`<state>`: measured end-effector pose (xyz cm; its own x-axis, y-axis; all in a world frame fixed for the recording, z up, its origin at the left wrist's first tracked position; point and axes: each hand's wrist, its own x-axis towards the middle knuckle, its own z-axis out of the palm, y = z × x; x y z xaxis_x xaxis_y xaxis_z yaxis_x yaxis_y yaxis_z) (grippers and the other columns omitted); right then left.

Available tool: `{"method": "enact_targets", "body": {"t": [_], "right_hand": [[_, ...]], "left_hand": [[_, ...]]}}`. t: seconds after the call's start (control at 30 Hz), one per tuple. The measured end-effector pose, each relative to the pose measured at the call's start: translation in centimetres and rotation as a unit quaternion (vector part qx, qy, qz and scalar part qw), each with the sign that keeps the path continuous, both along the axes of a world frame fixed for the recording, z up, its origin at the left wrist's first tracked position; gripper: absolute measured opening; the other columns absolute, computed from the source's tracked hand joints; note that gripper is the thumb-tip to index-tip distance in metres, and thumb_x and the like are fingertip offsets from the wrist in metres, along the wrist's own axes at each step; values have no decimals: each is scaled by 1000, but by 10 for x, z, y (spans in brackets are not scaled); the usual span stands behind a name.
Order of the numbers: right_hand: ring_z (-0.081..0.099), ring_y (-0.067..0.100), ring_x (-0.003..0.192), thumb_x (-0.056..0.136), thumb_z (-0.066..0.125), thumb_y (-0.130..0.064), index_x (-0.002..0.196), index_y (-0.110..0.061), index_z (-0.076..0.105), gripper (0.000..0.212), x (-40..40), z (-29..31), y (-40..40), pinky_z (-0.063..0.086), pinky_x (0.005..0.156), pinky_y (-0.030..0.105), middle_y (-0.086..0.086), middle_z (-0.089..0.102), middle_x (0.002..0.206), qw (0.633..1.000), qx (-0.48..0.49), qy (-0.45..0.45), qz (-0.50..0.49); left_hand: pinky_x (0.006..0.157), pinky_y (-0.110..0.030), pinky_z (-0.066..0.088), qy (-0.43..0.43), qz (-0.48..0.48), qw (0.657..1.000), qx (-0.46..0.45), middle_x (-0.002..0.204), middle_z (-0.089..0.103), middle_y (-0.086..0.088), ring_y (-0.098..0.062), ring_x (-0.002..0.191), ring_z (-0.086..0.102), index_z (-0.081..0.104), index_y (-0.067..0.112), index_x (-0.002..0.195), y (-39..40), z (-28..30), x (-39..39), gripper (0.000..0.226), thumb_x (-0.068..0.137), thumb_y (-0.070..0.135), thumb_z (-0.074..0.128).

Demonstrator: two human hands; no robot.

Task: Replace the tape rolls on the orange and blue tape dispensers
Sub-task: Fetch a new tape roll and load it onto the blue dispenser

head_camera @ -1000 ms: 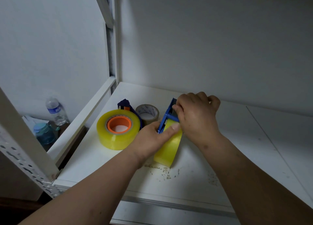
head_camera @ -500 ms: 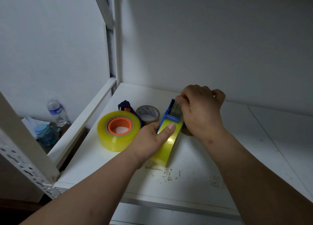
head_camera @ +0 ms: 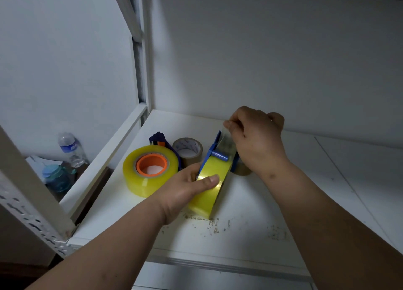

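Higher now, her right hand (head_camera: 256,139) pinches what looks like the clear tape end (head_camera: 226,142), best drawn taut over the blue dispenser (head_camera: 214,146) roller while left-hand fingers (head_camera: 209,179) clamp the yellow roll (head_camera: 211,191).

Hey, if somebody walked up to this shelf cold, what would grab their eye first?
Probably the yellow tape roll standing on edge mid-shelf in the blue dispenser, the left hand holding it and the right hand pinching a clear tape strip above it. Next, to the left, the fat yellow roll with the orange core lying flat.
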<state>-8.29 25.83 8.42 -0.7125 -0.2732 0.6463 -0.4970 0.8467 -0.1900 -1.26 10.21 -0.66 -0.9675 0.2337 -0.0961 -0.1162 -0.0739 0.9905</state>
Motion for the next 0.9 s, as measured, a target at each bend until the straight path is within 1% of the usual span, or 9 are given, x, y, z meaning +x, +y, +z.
{"method": "enact_targets", "body": {"t": [0.1, 0.2, 0.37, 0.47, 0.57, 0.63, 0.73, 0.83, 0.9], "right_hand": [[56, 24, 71, 93, 54, -29, 75, -21, 51, 20, 0, 9, 0, 21, 80, 34, -12, 48, 63, 999, -40, 5, 8], [49, 17, 67, 93, 54, -32, 76, -20, 52, 21, 0, 16, 2, 23, 81, 34, -16, 41, 58, 998, -65, 3, 16], [47, 13, 64, 91, 57, -32, 72, -23, 50, 23, 3, 21, 4, 28, 82, 35, -19, 41, 55, 994, -103, -7, 27], [47, 14, 59, 90, 60, -30, 70, -23, 47, 25, 6, 23, 4, 43, 84, 45, -19, 42, 53, 991, -126, -13, 38], [49, 17, 58, 90, 60, -29, 70, -21, 47, 24, 8, 24, 3, 47, 81, 49, -17, 42, 53, 991, -123, -9, 46], [53, 22, 60, 89, 59, -28, 70, -18, 51, 23, 10, 25, 2, 48, 79, 51, -15, 42, 54, 990, -128, 1, 57], [57, 26, 62, 88, 60, -26, 73, -11, 57, 22, 12, 29, 2, 48, 76, 53, -9, 48, 57, 987, -144, 20, 70], [58, 27, 63, 88, 61, -24, 73, -9, 58, 22, 14, 31, 1, 49, 75, 53, -1, 55, 60, 985, -150, 31, 79], [59, 29, 64, 88, 61, -23, 74, -7, 59, 22, 16, 31, 1, 49, 75, 53, 5, 60, 62, 982, -163, 32, 85]], "left_hand": [[109, -51, 42, 15, 32, 999, -19, 121, 72, -1, -22, 117, 64, 65, 22, 125, 3, 0, 3, 45, 86, 44, 65], [100, -54, 49, 1, 81, 996, -22, 110, 76, -2, -25, 106, 70, 70, 25, 116, 7, 1, 3, 47, 81, 56, 67], [97, -55, 51, -6, 108, 994, -19, 106, 77, -4, -27, 103, 70, 70, 25, 111, 12, 0, 3, 53, 77, 64, 64], [103, -53, 47, -35, 69, 997, 18, 113, 75, -4, -28, 110, 67, 71, 26, 112, 7, -1, 2, 44, 74, 47, 72], [100, -53, 50, -41, 48, 997, 45, 112, 75, -9, -36, 109, 66, 71, 24, 112, 4, -3, 3, 37, 75, 25, 72], [102, -53, 48, -24, 52, 998, 37, 115, 74, -7, -32, 111, 67, 70, 23, 117, 6, -5, 5, 38, 80, 31, 71], [98, -56, 51, -7, 99, 995, 12, 105, 77, -4, -27, 102, 71, 74, 25, 107, 11, -4, 8, 36, 78, 46, 71], [88, -58, 55, -13, 147, 989, -1, 95, 78, -9, -32, 91, 73, 73, 20, 99, 14, -2, 10, 47, 69, 55, 75], [87, -59, 55, -14, 163, 986, -10, 94, 75, -18, -40, 91, 70, 70, 10, 97, 14, 0, 10, 61, 64, 61, 76]]}}
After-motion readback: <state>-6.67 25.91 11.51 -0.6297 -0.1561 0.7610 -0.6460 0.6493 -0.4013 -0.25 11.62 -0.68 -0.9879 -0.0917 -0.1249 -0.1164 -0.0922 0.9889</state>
